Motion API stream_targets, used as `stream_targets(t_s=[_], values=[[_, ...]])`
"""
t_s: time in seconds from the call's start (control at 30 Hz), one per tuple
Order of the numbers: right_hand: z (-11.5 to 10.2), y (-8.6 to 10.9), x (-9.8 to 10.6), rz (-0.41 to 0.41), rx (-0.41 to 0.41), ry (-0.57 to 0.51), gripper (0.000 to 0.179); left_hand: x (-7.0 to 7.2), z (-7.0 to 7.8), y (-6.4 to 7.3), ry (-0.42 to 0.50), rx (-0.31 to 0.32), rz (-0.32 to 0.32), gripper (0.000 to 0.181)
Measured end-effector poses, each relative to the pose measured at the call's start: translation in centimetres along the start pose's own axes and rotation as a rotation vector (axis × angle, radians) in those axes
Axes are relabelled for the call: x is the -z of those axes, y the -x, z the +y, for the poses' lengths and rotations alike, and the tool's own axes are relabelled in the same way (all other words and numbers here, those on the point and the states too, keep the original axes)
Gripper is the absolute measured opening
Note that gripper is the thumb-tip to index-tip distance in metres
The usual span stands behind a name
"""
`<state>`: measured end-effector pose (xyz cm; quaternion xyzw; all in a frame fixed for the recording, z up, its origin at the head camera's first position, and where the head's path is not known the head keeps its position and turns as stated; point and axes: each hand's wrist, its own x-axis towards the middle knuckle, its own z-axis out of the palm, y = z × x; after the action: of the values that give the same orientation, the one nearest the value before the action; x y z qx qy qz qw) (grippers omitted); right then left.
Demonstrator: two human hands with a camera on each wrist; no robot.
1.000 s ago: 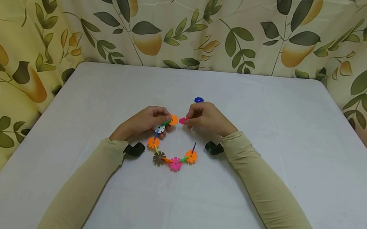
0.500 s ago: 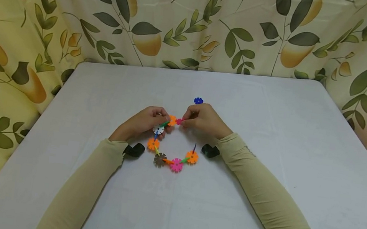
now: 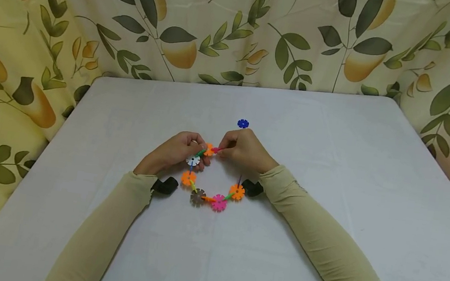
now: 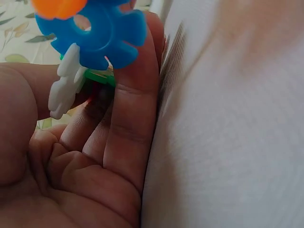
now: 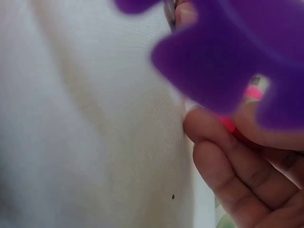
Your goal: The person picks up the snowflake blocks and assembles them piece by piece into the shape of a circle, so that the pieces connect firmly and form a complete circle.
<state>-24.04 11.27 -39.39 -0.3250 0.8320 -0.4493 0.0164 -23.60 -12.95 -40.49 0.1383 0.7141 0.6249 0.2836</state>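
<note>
A curved chain of notched plastic flower discs lies between the hands in the head view. My left hand point(image 3: 178, 151) pinches its upper end, around the green disc point(image 3: 200, 153) and orange disc point(image 3: 209, 150). Below the fingers follow a white disc point(image 3: 193, 160) and, large in the left wrist view, a blue disc point(image 4: 102, 35). My right hand point(image 3: 247, 150) pinches a pink disc point(image 3: 215, 150) edge-on at the orange disc's slotted rim. The chain's other end, a purple disc point(image 5: 209, 61), stands close before the right wrist camera and covers part of that hand.
One loose dark blue disc point(image 3: 243, 123) lies on the white-covered table point(image 3: 316, 124) beyond the right hand. The chain's near side runs through a brown disc point(image 3: 198, 197) and a pink one. A leaf-patterned curtain point(image 3: 290, 30) hangs behind the table. Black wrist cameras sit under both wrists.
My right hand has moved left and slightly nearer, bringing the pink disc from a gap up against the orange disc. The chain's lower part has shifted slightly right; the left hand has barely moved.
</note>
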Motion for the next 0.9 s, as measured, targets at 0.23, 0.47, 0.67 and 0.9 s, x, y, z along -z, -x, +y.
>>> stream_targets(t_s=[0.23, 0.47, 0.67, 0.9], values=[[-0.1, -0.1, 0.3, -0.011, -0.064, 0.017, 0.013, -0.1, 0.2, 0.0, -0.008, -0.018, -0.008, 0.018], [0.6, -0.3, 1.5, -0.026, -0.181, -0.029, 0.004, 0.3, 0.0, 0.0, 0.007, -0.017, -0.004, 0.021], [1.7, -0.8, 3.5, 0.109, -0.215, 0.021, 0.013, 0.7, -0.5, 0.0, 0.001, -0.04, -0.01, 0.031], [3.3, -1.3, 4.4, 0.162, -0.341, 0.051, 0.028, 0.3, -0.3, -0.1, -0.024, -0.052, -0.013, 0.029]])
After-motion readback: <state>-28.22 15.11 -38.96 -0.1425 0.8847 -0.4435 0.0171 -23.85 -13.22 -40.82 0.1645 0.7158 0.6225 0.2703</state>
